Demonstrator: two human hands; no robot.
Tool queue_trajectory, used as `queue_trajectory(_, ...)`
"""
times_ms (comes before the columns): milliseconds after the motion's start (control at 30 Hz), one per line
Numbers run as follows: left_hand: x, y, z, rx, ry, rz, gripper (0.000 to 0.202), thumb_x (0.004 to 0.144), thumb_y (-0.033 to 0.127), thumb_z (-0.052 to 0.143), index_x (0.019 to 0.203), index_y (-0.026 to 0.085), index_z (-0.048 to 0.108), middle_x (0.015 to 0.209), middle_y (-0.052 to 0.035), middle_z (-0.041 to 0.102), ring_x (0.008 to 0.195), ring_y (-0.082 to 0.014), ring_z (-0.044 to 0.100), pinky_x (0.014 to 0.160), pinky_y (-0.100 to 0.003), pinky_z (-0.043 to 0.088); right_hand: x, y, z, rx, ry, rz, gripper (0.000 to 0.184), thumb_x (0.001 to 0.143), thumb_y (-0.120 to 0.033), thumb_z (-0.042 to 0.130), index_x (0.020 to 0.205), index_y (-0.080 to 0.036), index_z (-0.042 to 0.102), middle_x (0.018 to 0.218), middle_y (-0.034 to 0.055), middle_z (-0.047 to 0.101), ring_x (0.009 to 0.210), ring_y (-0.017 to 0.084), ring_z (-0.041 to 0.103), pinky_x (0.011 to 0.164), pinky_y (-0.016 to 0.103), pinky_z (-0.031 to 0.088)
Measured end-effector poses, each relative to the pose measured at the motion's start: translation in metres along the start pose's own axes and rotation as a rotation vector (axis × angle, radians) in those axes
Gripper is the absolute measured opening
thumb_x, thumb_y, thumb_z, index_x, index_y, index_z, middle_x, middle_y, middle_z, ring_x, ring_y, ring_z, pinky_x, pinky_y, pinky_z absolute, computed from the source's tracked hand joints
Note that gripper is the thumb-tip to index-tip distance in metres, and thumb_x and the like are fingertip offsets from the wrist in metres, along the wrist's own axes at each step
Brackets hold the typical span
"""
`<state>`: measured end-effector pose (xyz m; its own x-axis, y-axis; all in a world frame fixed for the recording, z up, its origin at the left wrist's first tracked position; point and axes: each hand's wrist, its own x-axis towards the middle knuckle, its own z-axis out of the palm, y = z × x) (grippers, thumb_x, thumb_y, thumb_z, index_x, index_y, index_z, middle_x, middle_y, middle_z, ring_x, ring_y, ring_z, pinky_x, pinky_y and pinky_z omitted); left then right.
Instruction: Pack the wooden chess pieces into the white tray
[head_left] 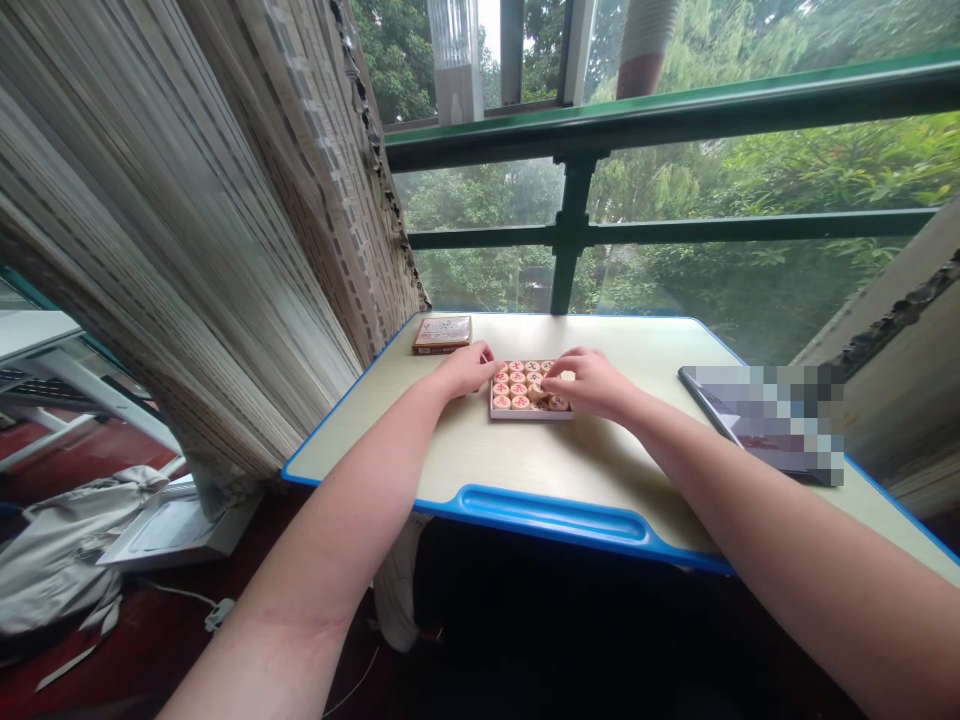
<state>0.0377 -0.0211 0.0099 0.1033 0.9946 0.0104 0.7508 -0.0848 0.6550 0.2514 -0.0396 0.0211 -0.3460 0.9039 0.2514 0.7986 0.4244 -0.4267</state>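
A shallow open box [531, 414] of round wooden Chinese chess pieces [519, 402] lies on the table in front of me. The pieces are in rows, most with red characters and some with dark ones. At the box's left edge, my left hand [466, 370] has its fingers curled and holds the side. My right hand [592, 382] reaches over the right part of the box, thumb and fingertips pinched on a piece [538, 390] that looks slightly tilted. Its fingers partly cover the pieces on that side.
A brown box lid [442, 335] with printing lies at the table's far left corner. On the right rests a tablet [757, 425], partly blurred out. The pale table [480, 460] has a blue rim and a front groove [555, 513]. Curtains hang on both sides, with windows behind.
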Motion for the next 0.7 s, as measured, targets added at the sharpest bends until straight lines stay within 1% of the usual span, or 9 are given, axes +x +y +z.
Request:
queue_trajectory(67,0.000,0.000,0.000,0.007,0.005,0.009,0.030,0.074,0.047,0.055,0.086,0.020,0.051,0.078,-0.0041,0.062,0.048,-0.0113,0.051,0.042,-0.021,0.033,-0.001,0.001,0.000,-0.006,0.045,-0.051,0.020,0.073,-0.035,0.057,0.076,-0.021,0.071,0.094,0.0109,0.059,0.099,0.029,0.048,0.087,0.044,0.039)
queue_trajectory(133,0.001,-0.001,0.001,0.013,0.009,0.013,0.030,0.076,0.047,0.053,0.086,0.020,0.051,0.076,-0.0040,0.062,0.048,-0.0119,0.052,0.042,-0.022,0.033,-0.002,0.000,-0.002,0.007,0.071,-0.105,0.020,0.075,-0.033,0.056,0.083,-0.023,0.071,0.095,0.0100,0.059,0.099,0.028,0.047,0.087,0.043,0.039)
queue_trajectory(233,0.002,-0.002,0.001,0.015,0.010,0.007,0.030,0.077,0.048,0.051,0.086,0.020,0.051,0.073,-0.0034,0.061,0.048,-0.0122,0.052,0.043,-0.022,0.033,-0.004,-0.001,-0.007,0.004,0.004,-0.211,0.024,0.072,-0.028,0.058,0.093,-0.025,0.069,0.098,0.0084,0.059,0.101,0.028,0.045,0.087,0.041,0.038)
queue_trajectory(300,0.002,-0.003,0.001,0.016,0.009,0.011,0.030,0.078,0.049,0.050,0.086,0.020,0.051,0.073,-0.0029,0.061,0.048,-0.0118,0.051,0.044,-0.022,0.033,-0.004,-0.001,-0.009,-0.028,-0.050,-0.264,0.025,0.070,-0.025,0.060,0.093,-0.024,0.070,0.098,0.0082,0.060,0.098,0.028,0.046,0.086,0.041,0.038)
queue_trajectory(400,0.003,-0.004,0.001,0.019,0.010,0.032,0.029,0.078,0.048,0.049,0.085,0.020,0.050,0.074,-0.0025,0.061,0.048,-0.0112,0.051,0.045,-0.022,0.034,-0.005,-0.002,-0.009,-0.051,-0.073,-0.280,0.021,0.069,-0.027,0.062,0.087,-0.022,0.071,0.095,0.0089,0.061,0.094,0.027,0.048,0.084,0.040,0.039)
queue_trajectory(567,0.002,-0.003,0.000,0.025,-0.002,0.033,0.028,0.080,0.047,0.048,0.086,0.019,0.050,0.076,-0.0033,0.061,0.049,-0.0114,0.051,0.045,-0.023,0.034,-0.007,-0.007,-0.011,-0.037,-0.116,-0.246,0.017,0.066,-0.035,0.066,0.075,-0.022,0.070,0.094,0.0094,0.060,0.096,0.028,0.046,0.083,0.039,0.040)
queue_trajectory(700,0.001,-0.002,0.000,0.050,-0.004,0.022,0.028,0.080,0.047,0.047,0.087,0.020,0.049,0.074,-0.0030,0.060,0.050,-0.0123,0.052,0.044,-0.022,0.033,-0.009,-0.010,-0.013,-0.042,-0.149,-0.244,0.018,0.065,-0.038,0.067,0.073,-0.022,0.069,0.096,0.0093,0.058,0.098,0.028,0.045,0.083,0.039,0.041)
